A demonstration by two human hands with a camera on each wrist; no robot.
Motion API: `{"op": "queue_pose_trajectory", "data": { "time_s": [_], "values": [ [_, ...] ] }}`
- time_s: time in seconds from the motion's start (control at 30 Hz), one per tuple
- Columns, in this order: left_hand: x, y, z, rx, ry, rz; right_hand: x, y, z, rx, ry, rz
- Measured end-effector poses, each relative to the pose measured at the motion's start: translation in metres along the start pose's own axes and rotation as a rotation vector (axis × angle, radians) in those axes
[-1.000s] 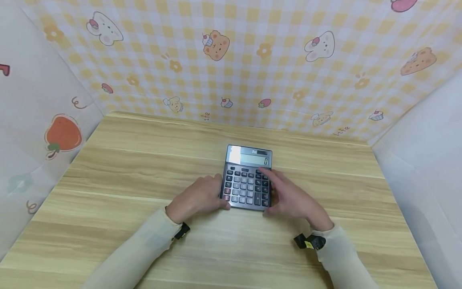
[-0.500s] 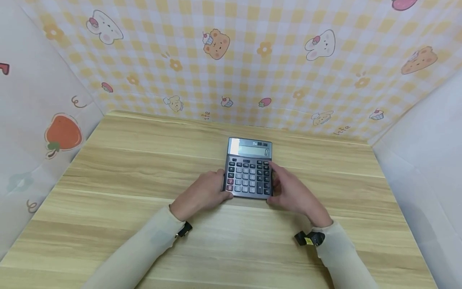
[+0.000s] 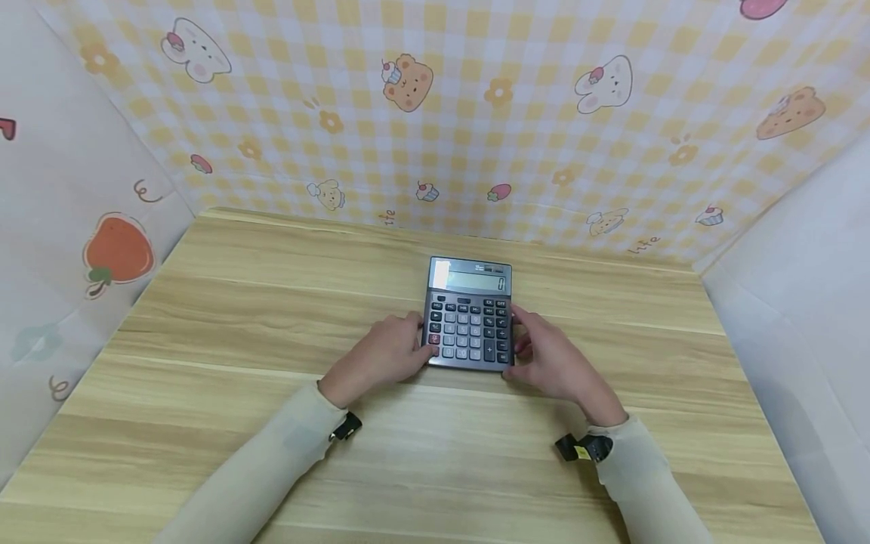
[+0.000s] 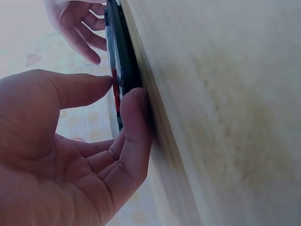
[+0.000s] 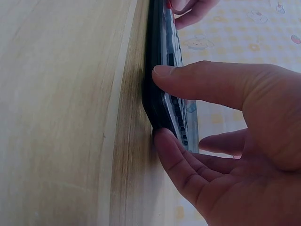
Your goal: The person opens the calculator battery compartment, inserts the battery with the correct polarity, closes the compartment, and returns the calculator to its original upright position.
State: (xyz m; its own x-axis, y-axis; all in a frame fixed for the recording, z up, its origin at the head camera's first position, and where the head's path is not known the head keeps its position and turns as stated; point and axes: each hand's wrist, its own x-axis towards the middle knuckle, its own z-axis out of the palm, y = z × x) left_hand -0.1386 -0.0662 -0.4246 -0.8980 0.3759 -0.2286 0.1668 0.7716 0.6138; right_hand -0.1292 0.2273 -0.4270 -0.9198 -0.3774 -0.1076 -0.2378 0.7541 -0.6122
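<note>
A grey desktop calculator [image 3: 466, 313] lies face up on the wooden table, its screen [image 3: 476, 281] showing 0. My left hand [image 3: 381, 351] grips its left edge. In the left wrist view the thumb [image 4: 87, 89] of that hand touches the red keys, while the other fingers [image 4: 134, 141] curl against the side. My right hand [image 3: 553, 355] holds the lower right corner. Seen from the right wrist, its thumb [image 5: 202, 82] presses the near edge and a finger [image 5: 176, 153] sits against the side. Parts of the right hand's fingers are hidden behind the calculator and thumb.
The wood-grain table [image 3: 272, 302] extends to both sides and in front of the calculator. A yellow checked cloth [image 3: 462, 136] with cartoon prints rises behind it. White sheets stand at the left [image 3: 81, 227] and right [image 3: 795, 287].
The calculator has moved away from me, toward the back cloth, with both hands. My right index finger has left the upper keys for the right edge. My left thumb has moved up onto the red keys.
</note>
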Motion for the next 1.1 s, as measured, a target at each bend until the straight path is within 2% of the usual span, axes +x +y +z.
{"op": "queue_pose_trajectory", "data": {
  "time_s": [0.2,1.1],
  "values": [
    [0.0014,0.0009,-0.0001,0.044,0.011,-0.008,-0.0001,0.0006,-0.0008,0.005,-0.008,-0.014],
    [0.0034,-0.0027,0.0021,-0.003,0.002,-0.003,0.0009,0.0032,-0.0003,0.027,-0.008,-0.026]
  ]
}}
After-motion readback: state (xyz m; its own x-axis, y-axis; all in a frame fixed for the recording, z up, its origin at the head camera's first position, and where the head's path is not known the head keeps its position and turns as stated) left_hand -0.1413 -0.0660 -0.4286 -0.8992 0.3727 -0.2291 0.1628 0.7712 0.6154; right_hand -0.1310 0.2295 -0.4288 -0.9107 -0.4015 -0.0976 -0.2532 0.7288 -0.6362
